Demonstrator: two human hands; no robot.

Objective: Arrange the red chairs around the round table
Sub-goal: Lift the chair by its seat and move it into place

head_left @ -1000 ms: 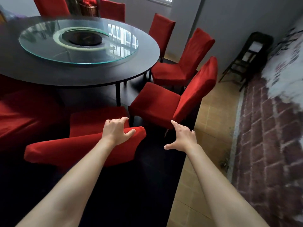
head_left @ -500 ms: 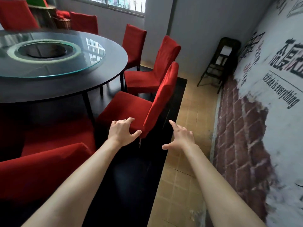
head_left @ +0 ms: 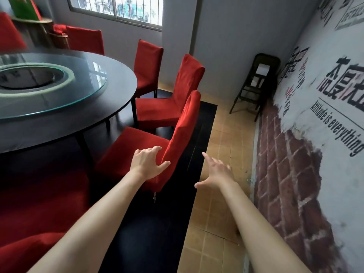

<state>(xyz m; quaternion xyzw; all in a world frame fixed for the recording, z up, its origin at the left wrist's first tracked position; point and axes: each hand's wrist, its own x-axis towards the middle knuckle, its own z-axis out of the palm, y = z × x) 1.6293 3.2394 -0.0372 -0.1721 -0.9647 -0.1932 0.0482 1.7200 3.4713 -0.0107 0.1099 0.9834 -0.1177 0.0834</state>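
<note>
The left hand point(head_left: 146, 164) is curling its fingers point(head_left: 155, 149) around the lower edge of the nearest chair's point(head_left: 177, 138) backrest, thumb spread. The right hand point(head_left: 216, 173) is hovering open beside it over the floor point(head_left: 218, 194), fingers straight, holding nothing. The chair is standing just beside the round table point(head_left: 118, 85), on the black rug point(head_left: 157, 223).

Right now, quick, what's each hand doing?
Left hand: fingers curled round the backrest edge of the nearest red chair.
Right hand: open, holding nothing.
</note>
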